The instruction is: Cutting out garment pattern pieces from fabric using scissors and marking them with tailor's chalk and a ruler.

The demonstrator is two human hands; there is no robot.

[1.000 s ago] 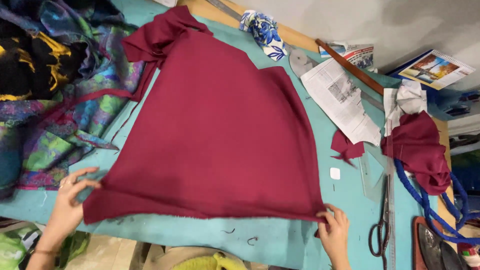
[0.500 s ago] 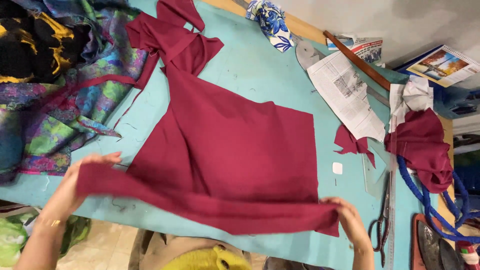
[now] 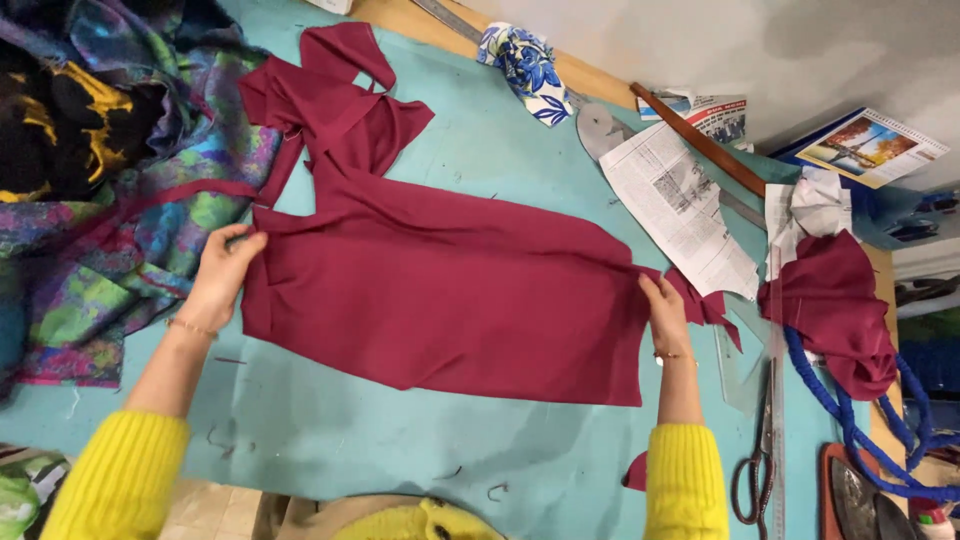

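Turquoise bench [image 3: 330, 440] under a person's fingers [image 3: 243, 240], both hands pinching the ends of a maroon cloth [image 3: 450, 300] now folded in half since a moment ago, left hand [image 3: 222, 272], right hand [image 3: 665, 312], scissors [image 3: 752, 470] nearby.

Folded cloth [image 3: 450, 300] on table [image 3: 400, 450], fabric heap [image 3: 90, 170] left, newspaper [image 3: 690, 205] and scissors [image 3: 755, 470] right

Both hands have folded the maroon cloth [image 3: 440, 300] up from its near edge, now doubled.
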